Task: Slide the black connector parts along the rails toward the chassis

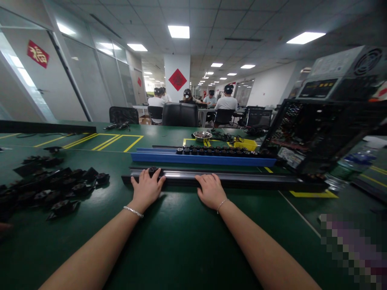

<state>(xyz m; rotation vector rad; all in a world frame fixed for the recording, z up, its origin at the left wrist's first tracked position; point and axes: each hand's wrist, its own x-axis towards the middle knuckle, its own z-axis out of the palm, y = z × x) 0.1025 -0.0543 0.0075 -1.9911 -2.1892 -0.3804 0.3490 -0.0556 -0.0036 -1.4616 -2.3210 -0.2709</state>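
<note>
My left hand [147,189] rests on the near edge of a long black and silver rail [242,177] lying across the green table [181,241]. Its fingertips are on a small black part [153,170] seated at the rail's left end. My right hand [211,190] lies palm down on the same rail a little to the right, fingers apart, nothing held in it. Behind the rail lies a blue rail [199,158] carrying a row of several black parts [220,151].
A heap of loose black parts [51,185] lies at the left. An open computer case [320,133] and a plastic water bottle [347,167] stand at the right. A metal bowl [202,135] sits further back. People sit at a far table with black chairs [180,114].
</note>
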